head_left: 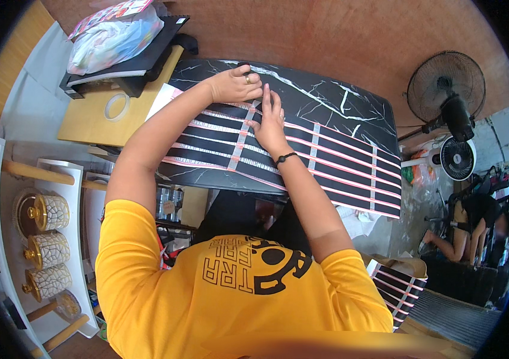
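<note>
A sheet of long black strips with pink and white edges (pixel 344 173) lies across the black marble-patterned table (pixel 374 113). Silvery, see-through bands of tape (pixel 313 146) cross the strips at several places. My left hand (pixel 238 85), wearing a ring, is at the far edge of the sheet with its fingers curled in. A small dark thing shows just beyond its fingers; what the hand grips is too hidden to name. Close beside it, my right hand (pixel 270 122) rests on the strips along one tape band, fingers stretched out and thumb apart.
On the wooden table at left lie a tape roll (pixel 116 107) and a black stand (pixel 147 72) bearing a plastic bag (pixel 117 45). A shelf with gold-lidded jars (pixel 48 248) stands at lower left. Two fans (pixel 446 90) and another person (pixel 476 224) are at right. More strips (pixel 395 293) sit in a box.
</note>
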The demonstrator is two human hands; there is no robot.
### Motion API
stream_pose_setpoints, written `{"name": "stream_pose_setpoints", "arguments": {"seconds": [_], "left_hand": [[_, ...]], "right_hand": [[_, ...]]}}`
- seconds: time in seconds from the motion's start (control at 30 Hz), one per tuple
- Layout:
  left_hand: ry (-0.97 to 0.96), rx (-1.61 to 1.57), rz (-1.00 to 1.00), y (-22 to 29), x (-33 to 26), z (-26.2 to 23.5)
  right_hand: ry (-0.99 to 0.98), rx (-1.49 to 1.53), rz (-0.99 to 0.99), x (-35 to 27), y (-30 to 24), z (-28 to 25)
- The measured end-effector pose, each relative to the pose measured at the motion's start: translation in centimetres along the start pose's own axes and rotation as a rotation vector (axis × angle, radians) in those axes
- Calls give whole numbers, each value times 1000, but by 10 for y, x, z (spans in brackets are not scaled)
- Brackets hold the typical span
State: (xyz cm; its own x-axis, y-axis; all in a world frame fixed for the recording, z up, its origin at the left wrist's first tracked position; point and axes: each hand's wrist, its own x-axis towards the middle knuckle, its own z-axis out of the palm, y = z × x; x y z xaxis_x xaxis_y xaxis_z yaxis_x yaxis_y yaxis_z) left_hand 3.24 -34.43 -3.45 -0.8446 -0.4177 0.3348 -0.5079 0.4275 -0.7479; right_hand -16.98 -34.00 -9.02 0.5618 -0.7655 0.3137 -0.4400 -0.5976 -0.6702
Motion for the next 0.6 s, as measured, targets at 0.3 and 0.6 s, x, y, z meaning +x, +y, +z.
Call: {"name": "stream_pose_setpoints", "arguments": {"seconds": [0.3, 0.6], "left_hand": [[-238, -259, -43, -6, 3, -10], [-336, -357, -124, 14, -7, -13]], "right_hand": [[213, 240, -124, -8, 3, -11], [-119, -265, -356, -45, -21, 9]]}}
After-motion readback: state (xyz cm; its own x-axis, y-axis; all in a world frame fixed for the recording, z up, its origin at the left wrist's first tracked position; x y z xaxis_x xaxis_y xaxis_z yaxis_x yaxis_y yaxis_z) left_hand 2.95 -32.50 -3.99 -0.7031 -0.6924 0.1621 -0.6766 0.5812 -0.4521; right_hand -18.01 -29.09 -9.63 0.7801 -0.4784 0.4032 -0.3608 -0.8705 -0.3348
